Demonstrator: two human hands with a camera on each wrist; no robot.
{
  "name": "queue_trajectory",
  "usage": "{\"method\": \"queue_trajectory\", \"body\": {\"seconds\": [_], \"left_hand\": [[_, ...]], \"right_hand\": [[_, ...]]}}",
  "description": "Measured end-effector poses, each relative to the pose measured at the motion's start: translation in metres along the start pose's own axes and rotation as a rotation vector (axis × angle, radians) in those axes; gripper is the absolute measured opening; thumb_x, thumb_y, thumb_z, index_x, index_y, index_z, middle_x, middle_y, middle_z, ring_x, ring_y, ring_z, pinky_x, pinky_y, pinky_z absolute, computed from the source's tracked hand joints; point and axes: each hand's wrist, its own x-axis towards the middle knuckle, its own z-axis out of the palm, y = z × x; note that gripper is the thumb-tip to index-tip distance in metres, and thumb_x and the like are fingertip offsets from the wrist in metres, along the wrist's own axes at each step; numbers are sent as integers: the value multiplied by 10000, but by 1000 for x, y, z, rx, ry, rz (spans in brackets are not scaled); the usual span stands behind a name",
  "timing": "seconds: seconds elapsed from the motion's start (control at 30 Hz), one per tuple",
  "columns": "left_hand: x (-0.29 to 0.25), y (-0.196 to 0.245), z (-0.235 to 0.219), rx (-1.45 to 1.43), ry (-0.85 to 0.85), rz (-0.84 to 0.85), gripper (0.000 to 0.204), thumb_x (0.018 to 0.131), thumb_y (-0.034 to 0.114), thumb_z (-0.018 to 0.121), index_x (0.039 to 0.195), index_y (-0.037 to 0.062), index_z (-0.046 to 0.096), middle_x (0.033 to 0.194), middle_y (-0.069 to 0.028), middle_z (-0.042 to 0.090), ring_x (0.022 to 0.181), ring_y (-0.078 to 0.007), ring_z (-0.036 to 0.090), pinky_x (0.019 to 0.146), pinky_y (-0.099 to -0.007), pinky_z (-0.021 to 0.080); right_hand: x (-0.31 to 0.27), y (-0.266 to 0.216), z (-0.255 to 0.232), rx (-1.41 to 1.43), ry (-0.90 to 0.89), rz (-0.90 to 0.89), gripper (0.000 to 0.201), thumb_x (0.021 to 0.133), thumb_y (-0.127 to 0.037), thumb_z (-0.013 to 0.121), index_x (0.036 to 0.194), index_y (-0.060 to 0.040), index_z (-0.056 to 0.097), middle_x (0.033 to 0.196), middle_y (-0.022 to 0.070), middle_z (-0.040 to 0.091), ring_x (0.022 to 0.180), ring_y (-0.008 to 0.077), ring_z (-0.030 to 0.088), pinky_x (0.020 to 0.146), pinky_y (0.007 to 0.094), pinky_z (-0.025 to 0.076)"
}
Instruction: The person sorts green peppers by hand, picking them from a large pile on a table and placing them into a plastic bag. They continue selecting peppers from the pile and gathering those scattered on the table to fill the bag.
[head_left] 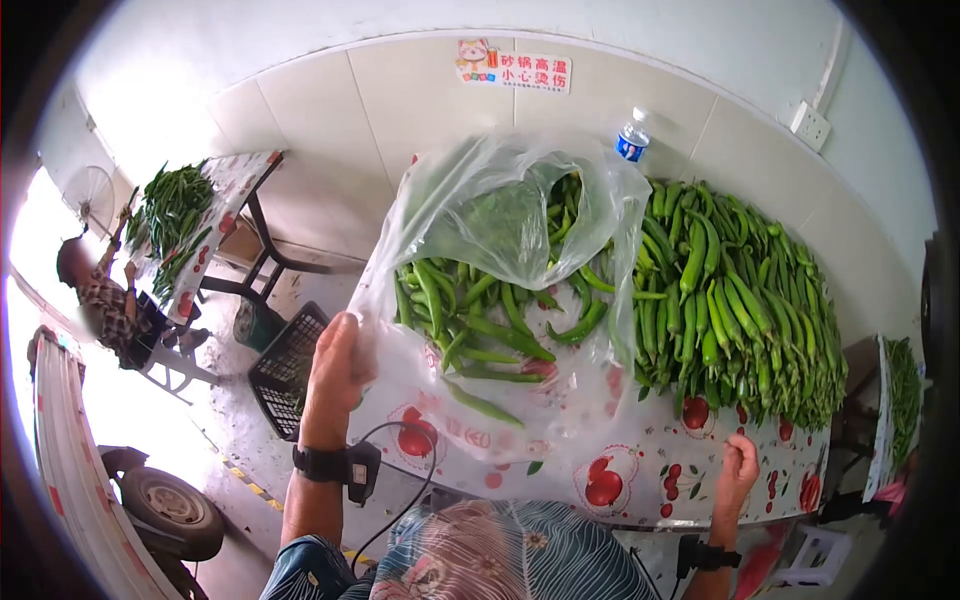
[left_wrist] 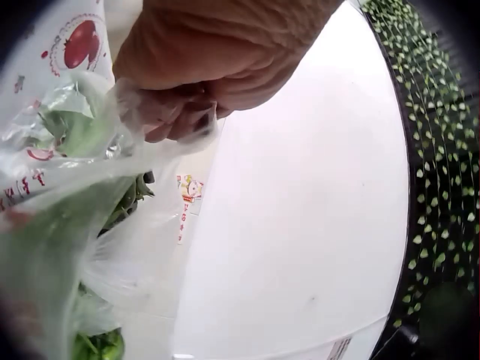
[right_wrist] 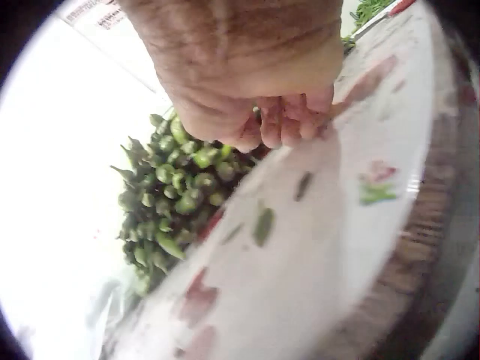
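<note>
My left hand (head_left: 338, 365) grips the edge of a clear plastic bag (head_left: 435, 210); in the left wrist view, the bag's film (left_wrist: 169, 124) is bunched in its curled fingers. Loose long green peppers (head_left: 480, 325) lie in and under the see-through bag, whose mouth gapes toward the wall. To the right is a big heap of the same peppers (head_left: 745, 300), stacked mostly lengthwise. My right hand (head_left: 737, 468) hovers near the table's front edge, fingers loosely curled and holding nothing. The right wrist view shows this hand (right_wrist: 247, 90) in front of the heap's pepper ends (right_wrist: 180, 187).
A fruit-patterned cloth covers the table (head_left: 560, 490). Against the wall stands a water bottle (head_left: 632, 138). On the floor at left is a black crate (head_left: 280, 365). Beyond it, a person (head_left: 115, 300) sits by another table (head_left: 235, 175) piled with peppers. At lower right is a white stool (head_left: 815, 555).
</note>
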Motion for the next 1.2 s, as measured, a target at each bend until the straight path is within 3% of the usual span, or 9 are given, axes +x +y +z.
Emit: {"method": "queue_trajectory", "body": {"seconds": [0.1,0.33,0.43,0.63,0.73,0.83,0.97,1.07,1.2], "left_hand": [[-5,9,6,-33,-100,-29,107,949,244,590,984,144,607,647,68,462,459,-42,321,418,-194,255],[-4,41,34,46,-192,130,227,980,267,522,971,60,614,631,72,446,491,-23,348,430,-181,262],[-2,42,31,123,-212,182,254,987,278,506,952,49,609,614,65,437,488,-27,329,439,-190,253],[0,23,-6,416,-151,202,260,985,311,511,895,77,580,595,67,426,457,-16,322,418,-186,249],[-3,5,-21,377,-90,145,270,978,322,522,883,74,572,599,71,424,456,-15,322,416,-186,246],[-7,-3,-27,372,-24,127,248,971,301,539,893,68,571,605,72,427,461,-14,336,415,-184,247],[-6,1,-35,505,121,212,177,938,202,560,914,37,618,643,66,497,513,-13,392,458,-184,302],[4,-1,-60,655,205,229,168,915,151,553,915,9,644,653,58,536,570,-19,459,519,-192,369],[27,-25,-83,792,256,228,184,895,161,557,903,1,650,613,14,551,572,-54,497,537,-232,406]], "right_hand": [[16,-114,48,122,-239,1,210,882,-48,556,1086,-15,588,1013,54,626,926,136,593,812,248,471],[64,-211,151,27,-1060,36,324,904,-178,593,1168,5,547,1095,93,617,971,172,609,844,286,472],[77,-213,203,-180,-1191,-432,359,873,-166,612,1177,13,538,1104,143,615,1010,241,602,861,339,476],[101,-234,277,-470,-1120,-607,483,825,-190,638,1246,-8,486,1167,171,573,1072,337,560,936,387,445],[92,-227,331,-224,-948,-906,542,822,-232,645,1285,-27,452,1218,189,522,1112,358,518,947,433,428],[56,-237,382,-359,-777,-926,607,781,-248,675,1309,-64,439,1272,217,453,1154,396,459,946,510,406],[26,-235,396,-538,-757,-882,687,690,-204,704,1327,-127,459,1375,235,355,1213,435,386,988,571,380],[45,-215,392,-529,-852,-869,598,774,-173,651,1343,-191,468,1435,198,330,1321,402,304,943,595,384],[71,-203,363,-578,-774,-993,615,706,-22,607,1300,-143,501,1355,205,414,1229,400,425,988,491,419]]}}
